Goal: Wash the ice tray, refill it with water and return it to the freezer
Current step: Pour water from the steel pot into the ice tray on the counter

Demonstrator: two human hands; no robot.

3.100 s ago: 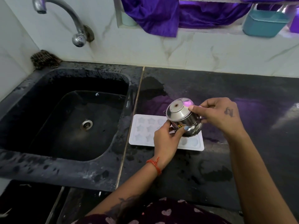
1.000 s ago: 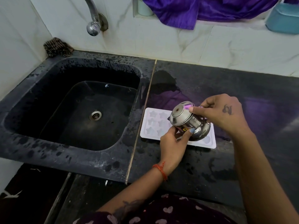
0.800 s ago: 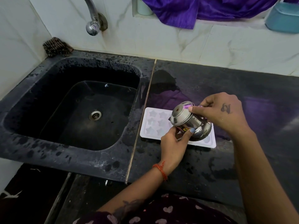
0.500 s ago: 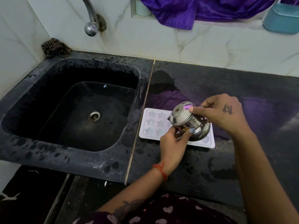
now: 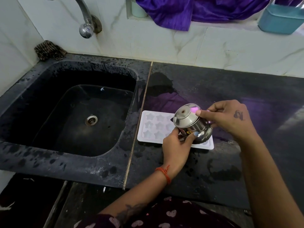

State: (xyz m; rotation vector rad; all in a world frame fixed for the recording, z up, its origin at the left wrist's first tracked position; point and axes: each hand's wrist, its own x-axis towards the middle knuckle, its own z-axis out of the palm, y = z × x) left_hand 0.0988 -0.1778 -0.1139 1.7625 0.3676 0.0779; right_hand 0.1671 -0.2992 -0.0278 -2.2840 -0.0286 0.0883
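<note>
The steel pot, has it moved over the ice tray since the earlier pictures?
No. The steel pot hangs tipped over the right part of the ice tray, as before, gripped by the left hand and right hand. Only the camera shifted.

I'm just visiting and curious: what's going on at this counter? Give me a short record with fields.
Place: black counter beside a black sink
Ice tray: white, star-shaped cups, flat on the counter
Steel pot: tipped on its side above the tray
Left hand: grips the pot from below
Right hand: holds the pot's upper side
Tap: no water running
Also there: purple cloth, blue tub
</note>
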